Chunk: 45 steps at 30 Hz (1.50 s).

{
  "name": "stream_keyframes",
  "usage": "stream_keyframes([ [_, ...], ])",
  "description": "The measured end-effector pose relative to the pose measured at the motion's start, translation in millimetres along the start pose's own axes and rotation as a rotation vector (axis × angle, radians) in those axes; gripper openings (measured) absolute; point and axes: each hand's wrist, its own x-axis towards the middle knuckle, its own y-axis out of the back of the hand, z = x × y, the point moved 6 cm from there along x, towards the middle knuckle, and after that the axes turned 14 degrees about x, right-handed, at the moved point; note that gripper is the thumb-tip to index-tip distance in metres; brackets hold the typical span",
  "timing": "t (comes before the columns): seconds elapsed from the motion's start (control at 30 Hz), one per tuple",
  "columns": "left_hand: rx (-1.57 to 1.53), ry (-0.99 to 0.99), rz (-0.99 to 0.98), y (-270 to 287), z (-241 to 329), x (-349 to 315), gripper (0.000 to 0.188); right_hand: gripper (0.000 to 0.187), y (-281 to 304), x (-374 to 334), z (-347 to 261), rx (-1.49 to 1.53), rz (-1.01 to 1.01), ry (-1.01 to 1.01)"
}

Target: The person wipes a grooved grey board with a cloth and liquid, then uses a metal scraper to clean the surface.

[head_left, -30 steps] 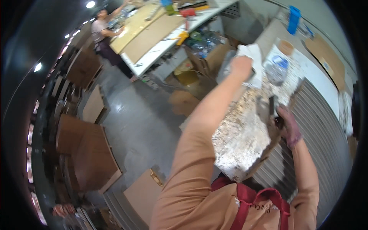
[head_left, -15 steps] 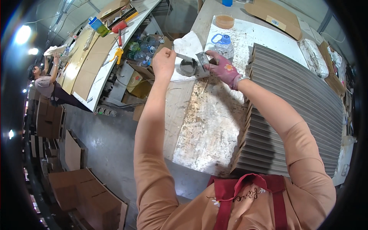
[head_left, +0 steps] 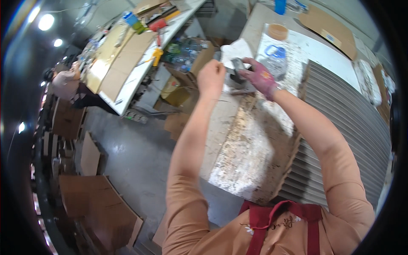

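Note:
My left hand (head_left: 211,78) is bare, its fingers closed on a narrow flat blade, probably a putty knife (head_left: 229,69), which points right. My right hand (head_left: 262,78), in a pinkish-purple glove with a flower patch, grips a grey flat scraper (head_left: 238,64). The two tools meet or overlap above a small round tub (head_left: 239,83) with dark grey material, mostly hidden by them. Under and behind the tub lies a white cloth or sheet (head_left: 236,48). A clear jug with a blue handle (head_left: 276,63) stands just beyond my right hand.
A grey ribbed panel (head_left: 346,110) covers the bench's right side. The stained worktop (head_left: 246,148) runs toward me. Farther back are a brown round tub (head_left: 277,32) and cardboard (head_left: 327,32). At left, a yellow-handled tool (head_left: 157,56) lies on another bench; a person (head_left: 68,85) stands beyond it.
The view has shifted, moving the scene rightward. My two tools have come together over the tub, with the scraper turned more upright. The person at far left has lowered their raised arms.

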Motion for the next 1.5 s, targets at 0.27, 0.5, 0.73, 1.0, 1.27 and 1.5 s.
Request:
stream_keyframes([
  [0.27, -0.187, 0.011, -0.092, -4, 16, -6, 0.018, 0.039, 9, 4, -5, -0.085, -0.023, 0.095],
  [0.5, -0.109, 0.038, -0.010, 2, 8, -13, 0.019, 0.038, 22, 6, 11, 0.302, -0.097, -0.197],
  [0.73, -0.153, 0.128, -0.018, -9, 3, -7, 0.016, 0.039, 23, -8, 20, 0.137, -0.115, -0.027],
  [1.0, -0.040, -0.034, 0.005, -9, 35, -19, 0.017, 0.046, 9, 6, -7, 0.098, -0.111, 0.038],
  [1.27, -0.365, 0.223, 0.050, -14, -25, -29, 0.009, 0.030, 25, -10, 33, 0.649, -0.155, -0.227],
  [1.5, -0.893, 0.626, -0.009, -34, -41, -34, 0.017, 0.026, 6, -58, -20, 1.225, -0.181, -0.525],
])
